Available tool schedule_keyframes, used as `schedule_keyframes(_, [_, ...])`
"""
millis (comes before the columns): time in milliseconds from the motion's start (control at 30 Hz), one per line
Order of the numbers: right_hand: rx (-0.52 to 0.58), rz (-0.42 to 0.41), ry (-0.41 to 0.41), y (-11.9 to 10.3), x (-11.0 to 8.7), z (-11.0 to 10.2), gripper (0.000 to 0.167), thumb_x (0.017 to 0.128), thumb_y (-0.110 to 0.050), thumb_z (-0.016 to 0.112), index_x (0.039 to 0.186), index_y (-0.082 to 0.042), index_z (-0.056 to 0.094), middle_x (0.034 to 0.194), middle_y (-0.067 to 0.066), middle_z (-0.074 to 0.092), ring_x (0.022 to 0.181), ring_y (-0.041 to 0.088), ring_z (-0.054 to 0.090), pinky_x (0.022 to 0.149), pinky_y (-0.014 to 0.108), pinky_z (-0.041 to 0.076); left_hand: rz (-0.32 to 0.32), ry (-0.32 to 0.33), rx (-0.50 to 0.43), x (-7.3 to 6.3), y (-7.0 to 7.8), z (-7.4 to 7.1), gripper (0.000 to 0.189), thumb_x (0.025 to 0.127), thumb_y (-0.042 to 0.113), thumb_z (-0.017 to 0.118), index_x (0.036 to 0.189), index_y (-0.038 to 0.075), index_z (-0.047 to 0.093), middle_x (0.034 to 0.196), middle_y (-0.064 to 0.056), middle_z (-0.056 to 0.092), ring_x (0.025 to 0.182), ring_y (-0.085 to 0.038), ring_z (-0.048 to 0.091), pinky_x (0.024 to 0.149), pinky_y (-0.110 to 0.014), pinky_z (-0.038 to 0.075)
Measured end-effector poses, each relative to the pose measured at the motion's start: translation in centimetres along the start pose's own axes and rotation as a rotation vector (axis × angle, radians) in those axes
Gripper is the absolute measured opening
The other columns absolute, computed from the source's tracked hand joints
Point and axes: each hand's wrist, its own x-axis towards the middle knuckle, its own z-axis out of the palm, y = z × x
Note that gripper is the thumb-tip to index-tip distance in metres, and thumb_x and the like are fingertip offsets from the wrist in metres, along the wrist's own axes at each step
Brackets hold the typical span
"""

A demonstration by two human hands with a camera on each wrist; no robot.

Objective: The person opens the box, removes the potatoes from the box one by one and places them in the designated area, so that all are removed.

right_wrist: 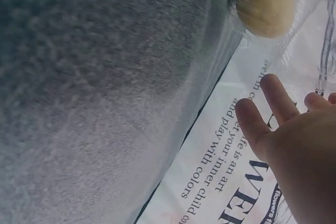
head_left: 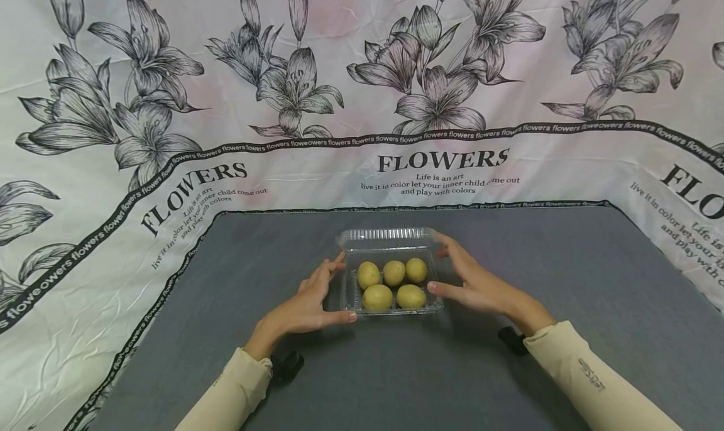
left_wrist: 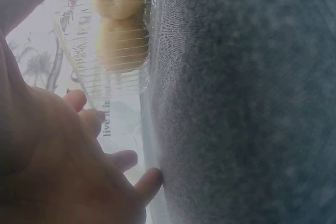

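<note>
A clear plastic clamshell box (head_left: 390, 313) sits on the grey table with its lid (head_left: 390, 235) raised at the back. Inside lie several smooth, yellow, potato-like ovals (head_left: 377, 298), in a back row and a front row. My left hand (head_left: 305, 302) is at the box's left side, thumb at the front corner and fingers spread toward the back. In the left wrist view, the ribbed box wall (left_wrist: 79, 40) is beside those fingers. On the other side, my right hand (head_left: 477, 283) has its thumb by the right wall and its fingers reaching to the lid's right end.
The grey table (head_left: 390, 381) extends around the box. Behind it hangs a white cloth (head_left: 317, 173) printed with flowers and lettering. A black wrist device (head_left: 287, 368) is under the left sleeve, and another black device (head_left: 512, 341) is by the right wrist.
</note>
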Motion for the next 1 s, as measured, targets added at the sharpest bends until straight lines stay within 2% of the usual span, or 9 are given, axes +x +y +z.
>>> schedule_keyframes(167, [-0.001, 0.003, 0.025, 0.1, 0.4, 0.0, 0.091, 0.1, -0.035, 0.065, 0.165, -0.021, 0.003, 0.16, 0.027, 0.025, 0.146, 0.052, 0.029, 0.098, 0.075, 0.043, -0.001, -0.012, -0.005, -0.1, -0.2, 0.1, 0.096, 0.088, 0.054, 0.075, 0.158, 0.019, 0.019, 0.173, 0.009, 0.002, 0.16, -0.033, 0.009, 0.121, -0.068, 0.006])
schedule_keyframes(300, [0.001, -0.007, 0.049, 0.1, 0.7, 0.0, 0.091, 0.099, -0.033, 0.066, 0.165, -0.021, 0.003, 0.161, 0.025, 0.024, 0.147, 0.049, 0.029, 0.1, 0.076, 0.04, -0.001, -0.019, -0.004, -0.1, -0.2, 0.1, 0.095, 0.089, 0.054, 0.074, 0.158, 0.019, 0.018, 0.173, 0.009, -0.001, 0.16, -0.034, 0.004, 0.12, -0.069, 0.005])
schedule_keyframes(533, [0.028, -0.104, 0.096, 0.2, 1.5, -0.1, 0.092, 0.098, -0.022, 0.067, 0.163, -0.019, 0.002, 0.162, 0.021, 0.022, 0.146, 0.047, 0.029, 0.105, 0.077, 0.033, 0.011, -0.004, 0.001, 0.0, -0.1, 0.1, 0.096, 0.088, 0.054, 0.075, 0.158, 0.018, 0.02, 0.173, 0.009, 0.0, 0.16, -0.035, -0.005, 0.12, -0.069, 0.006])
schedule_keyframes(667, [0.069, -0.129, 0.128, 0.2, 1.8, -0.1, 0.094, 0.098, -0.018, 0.067, 0.163, -0.022, 0.001, 0.16, 0.022, 0.024, 0.145, 0.048, 0.03, 0.108, 0.076, 0.03, 0.014, 0.002, 0.002, 0.0, 0.0, 0.0, 0.095, 0.088, 0.053, 0.075, 0.158, 0.017, 0.021, 0.173, 0.008, 0.002, 0.16, -0.035, 0.009, 0.121, -0.069, 0.008])
schedule_keyframes(767, [0.105, -0.116, 0.141, 0.1, 2.0, -0.1, 0.094, 0.098, -0.018, 0.067, 0.163, -0.026, -0.001, 0.16, 0.021, 0.025, 0.145, 0.049, 0.03, 0.11, 0.074, 0.029, 0.017, 0.005, 0.001, 0.0, 0.0, 0.0, 0.094, 0.089, 0.053, 0.074, 0.158, 0.017, 0.022, 0.173, 0.008, 0.003, 0.158, -0.034, 0.018, 0.12, -0.069, 0.009])
schedule_keyframes(1000, [0.136, -0.082, 0.145, 0.1, 2.7, -0.2, 0.095, 0.099, -0.02, 0.066, 0.163, -0.029, -0.004, 0.159, 0.021, 0.026, 0.146, 0.046, 0.031, 0.111, 0.074, 0.027, 0.006, 0.011, 0.018, 0.0, -0.2, -0.1, 0.101, 0.089, 0.056, 0.072, 0.164, 0.027, 0.011, 0.173, 0.01, 0.004, 0.161, -0.034, -0.002, 0.121, -0.07, 0.006])
